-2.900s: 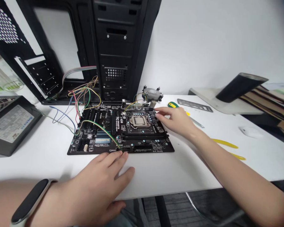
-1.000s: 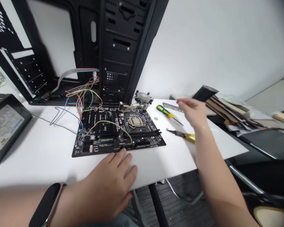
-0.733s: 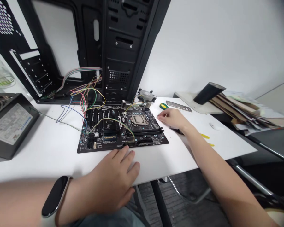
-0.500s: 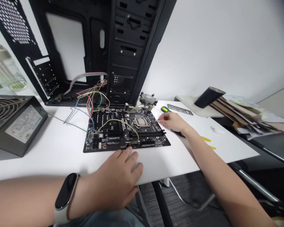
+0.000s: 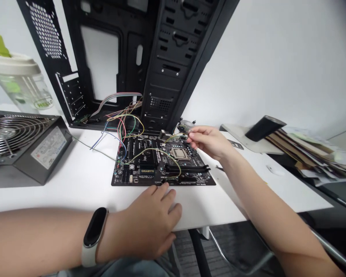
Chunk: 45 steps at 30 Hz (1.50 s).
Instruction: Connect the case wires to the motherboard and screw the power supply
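The black motherboard [image 5: 154,177] lies flat on the white table, a CPU [image 5: 179,154] in its socket. My left hand [image 5: 150,221], wearing a wristband [image 5: 95,227], rests at the board's front edge with fingers apart and holds nothing. Above the board's back right corner, my right hand [image 5: 210,142] is closed in a pinch; what is between its fingertips I cannot make out. Just behind those fingers sits the round CPU cooler [image 5: 187,124], partly hidden. A thin yellow wire [image 5: 173,135] runs from near the fingers to the board. Coloured wires [image 5: 122,127] reach the board's left side.
An open black computer case [image 5: 175,77] stands behind the board. To the left are a power supply [image 5: 54,154] and a lidded cup [image 5: 23,82]. A white mouse [image 5: 274,170], a dark cylindrical object [image 5: 265,128] and a stack of papers [image 5: 294,148] are at the right.
My right hand has moved from the board's right edge up and leftward to the back corner by the cooler. The view has shifted; my left hand stays at the front edge.
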Motion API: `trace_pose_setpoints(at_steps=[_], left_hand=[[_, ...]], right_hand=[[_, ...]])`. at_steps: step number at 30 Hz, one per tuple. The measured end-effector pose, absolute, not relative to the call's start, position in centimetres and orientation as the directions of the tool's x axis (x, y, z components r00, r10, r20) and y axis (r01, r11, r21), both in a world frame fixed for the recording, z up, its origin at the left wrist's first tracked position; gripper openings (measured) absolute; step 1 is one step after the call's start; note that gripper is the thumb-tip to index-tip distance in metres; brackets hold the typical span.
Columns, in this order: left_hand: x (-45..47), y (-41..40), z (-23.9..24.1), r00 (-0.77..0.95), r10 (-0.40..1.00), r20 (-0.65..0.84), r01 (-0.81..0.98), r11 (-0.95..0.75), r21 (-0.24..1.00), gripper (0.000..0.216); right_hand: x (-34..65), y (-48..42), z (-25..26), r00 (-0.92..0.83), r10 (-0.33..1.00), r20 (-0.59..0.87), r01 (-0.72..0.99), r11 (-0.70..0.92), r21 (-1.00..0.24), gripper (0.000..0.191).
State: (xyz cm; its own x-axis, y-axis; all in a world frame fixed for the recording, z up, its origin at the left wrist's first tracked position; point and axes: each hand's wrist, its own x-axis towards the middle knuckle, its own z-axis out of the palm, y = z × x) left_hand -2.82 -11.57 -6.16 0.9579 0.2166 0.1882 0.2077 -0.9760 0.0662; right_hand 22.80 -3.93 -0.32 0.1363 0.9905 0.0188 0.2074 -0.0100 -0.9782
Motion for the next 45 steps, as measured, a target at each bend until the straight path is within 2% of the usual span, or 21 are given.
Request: trace_pose_setpoints(at_steps=[5,10,18,28,32,35,40,45], left_hand=[[-2.8,-11.5,-6.0,0.958,0.214,0.193,0.204,-0.976,0.069,0.045],[-2.8,-11.5,-5.9,0.953,0.215,0.212,0.208,-0.976,0.059,0.045],[-2.9,-11.4,-6.1,0.945,0.21,0.25,0.204,-0.978,0.049,0.043],[-2.7,-11.3,-5.8,0.957,0.222,0.187,0.212,-0.975,0.069,0.045],[-2.7,-11.3,-5.9,0.957,0.232,0.176,0.22,-0.972,0.084,0.044],[-2.7,-11.3,-6.0,0.954,0.234,0.186,0.223,-0.972,0.079,0.044],[-2.6,-11.3,-6.2,0.954,0.226,0.197,0.214,-0.974,0.08,0.044],[-2.6,-11.3,-6.0,0.956,0.218,0.196,0.205,-0.975,0.086,0.043]], right_hand=[[17.5,-2.2,0.4,0.128,0.988,0.081,0.002,0.082,-0.997,0.025],[14.1,-1.0,-0.3,0.101,0.99,0.102,-0.137,0.115,-0.984,0.025],[13.5,-1.6,-2.3,0.039,0.994,0.102,-0.08,0.105,-0.991,0.037],[14.0,-1.9,-2.2,-0.027,0.995,0.094,-0.081,0.091,-0.993,0.03],[14.2,-1.9,-2.2,-0.055,0.997,0.06,-0.045,0.057,-0.997,0.029],[14.4,-1.9,-2.2,-0.073,0.996,0.056,0.058,0.06,-0.997,0.033],[14.2,-1.7,-2.3,-0.077,0.996,0.05,0.287,0.07,-0.955,0.008],[13.8,-1.0,-3.1,-0.093,0.995,-0.04,0.389,0.0,-0.921,0.012]])
